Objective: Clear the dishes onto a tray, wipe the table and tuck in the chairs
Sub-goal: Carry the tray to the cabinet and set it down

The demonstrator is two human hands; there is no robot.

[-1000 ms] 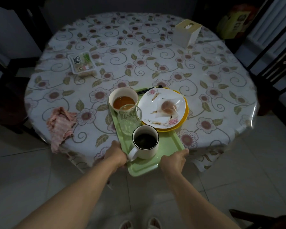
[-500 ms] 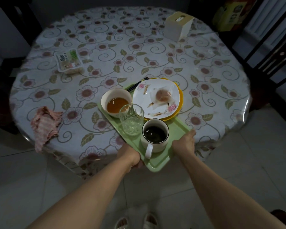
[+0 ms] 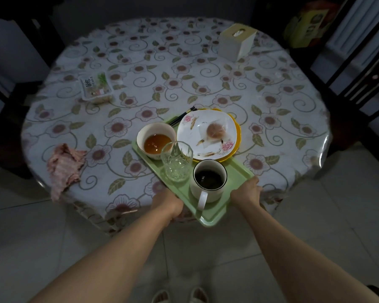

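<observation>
A light green tray [image 3: 214, 212] lies at the near edge of the round table [image 3: 184, 79], its near corner overhanging the floor. It carries a white mug [image 3: 208, 181] of dark liquid, a clear glass [image 3: 177, 161], a bowl [image 3: 155, 139] of amber liquid, and a floral plate [image 3: 207, 134] stacked on a yellow one, with black chopsticks [image 3: 182, 115] behind. My left hand [image 3: 167, 204] grips the tray's left rim. On the right rim my right hand [image 3: 246, 192] holds the tray.
A pink cloth [image 3: 64, 167] hangs over the table's left edge. A packaged snack tray [image 3: 95, 86] sits at mid-left and a tissue box [image 3: 236, 41] at the back right. Dark chairs stand at the left [image 3: 7, 119] and right [image 3: 363, 84].
The tray has turned so its near end points right and slid slightly farther onto the table; both hands stay on its rims.
</observation>
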